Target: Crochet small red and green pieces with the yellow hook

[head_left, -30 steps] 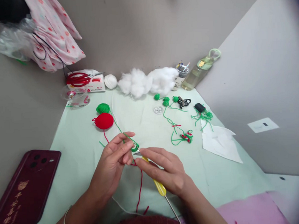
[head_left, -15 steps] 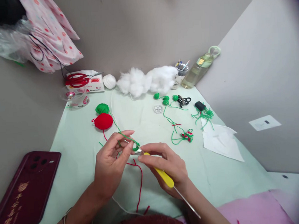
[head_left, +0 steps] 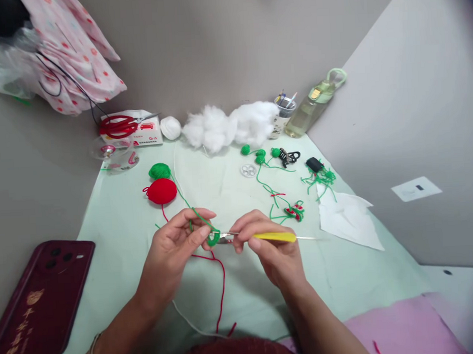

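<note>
On the left I see a green yarn ball (head_left: 159, 171), its strand (head_left: 203, 219) running to the left hand (head_left: 171, 251), which pinches a small curved green yarn piece (head_left: 213, 239) over the table (head_left: 251, 298). Beyond it, the right hand (head_left: 278, 254) grips a yellow-handled hook (head_left: 277, 237) whose tip end meets that piece, though I can't tell whether it is through; I judge a stitch is being worked, and the next move calls for a steady pinch and a taut strand.

Pale green tabletop (head_left: 225, 191): green yarn ball (head_left: 159, 171), red yarn ball (head_left: 161, 191), stuffing (head_left: 210, 128).
</note>
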Demonstrator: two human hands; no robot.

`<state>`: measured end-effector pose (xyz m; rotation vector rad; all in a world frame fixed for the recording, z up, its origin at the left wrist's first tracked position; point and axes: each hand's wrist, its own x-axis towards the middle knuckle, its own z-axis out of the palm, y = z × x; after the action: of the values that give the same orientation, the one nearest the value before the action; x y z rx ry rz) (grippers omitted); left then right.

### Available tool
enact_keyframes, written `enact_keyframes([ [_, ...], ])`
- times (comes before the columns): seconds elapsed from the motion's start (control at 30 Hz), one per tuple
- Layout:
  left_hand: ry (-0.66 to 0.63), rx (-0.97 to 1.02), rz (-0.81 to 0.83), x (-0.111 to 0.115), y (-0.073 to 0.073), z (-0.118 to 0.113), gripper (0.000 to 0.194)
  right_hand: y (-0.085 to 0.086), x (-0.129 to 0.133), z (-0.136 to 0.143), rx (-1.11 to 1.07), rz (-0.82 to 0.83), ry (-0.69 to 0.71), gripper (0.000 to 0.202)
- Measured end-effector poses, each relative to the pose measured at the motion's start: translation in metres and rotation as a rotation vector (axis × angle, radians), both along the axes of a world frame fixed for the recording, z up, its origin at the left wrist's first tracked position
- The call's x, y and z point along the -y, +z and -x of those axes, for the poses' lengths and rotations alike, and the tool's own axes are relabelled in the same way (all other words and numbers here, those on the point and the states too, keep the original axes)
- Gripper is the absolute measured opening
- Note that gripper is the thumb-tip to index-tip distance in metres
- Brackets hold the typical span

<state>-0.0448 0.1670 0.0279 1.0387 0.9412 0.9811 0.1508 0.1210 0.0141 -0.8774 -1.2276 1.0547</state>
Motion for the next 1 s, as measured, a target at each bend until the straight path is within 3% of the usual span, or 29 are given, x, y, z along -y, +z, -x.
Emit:
enact_keyframes([
  [0.2,-0.03,0.058,0.048,0.001,0.0,-0.002,0.008,-0.003,-0.003,0.001,-0.149,-0.002,0.039,0.014],
  [0.47,-0.033,0.073,0.101,0.015,-0.005,-0.017,0.01,0.001,-0.003,0.009,0.081,-0.063,-0.068,0.016],
  [0.57,-0.042,0.097,0.128,0.013,-0.006,-0.015,0.016,0.0,-0.002,0.01,0.049,-0.062,-0.07,0.018],
  [0.7,-0.148,0.145,0.193,0.009,-0.007,-0.011,0.027,-0.003,-0.002,0.009,0.029,-0.035,-0.087,0.018],
  [1.0,-0.135,0.17,0.237,0.009,-0.006,-0.01,0.027,-0.004,-0.004,0.005,-0.124,0.017,0.012,0.02],
])
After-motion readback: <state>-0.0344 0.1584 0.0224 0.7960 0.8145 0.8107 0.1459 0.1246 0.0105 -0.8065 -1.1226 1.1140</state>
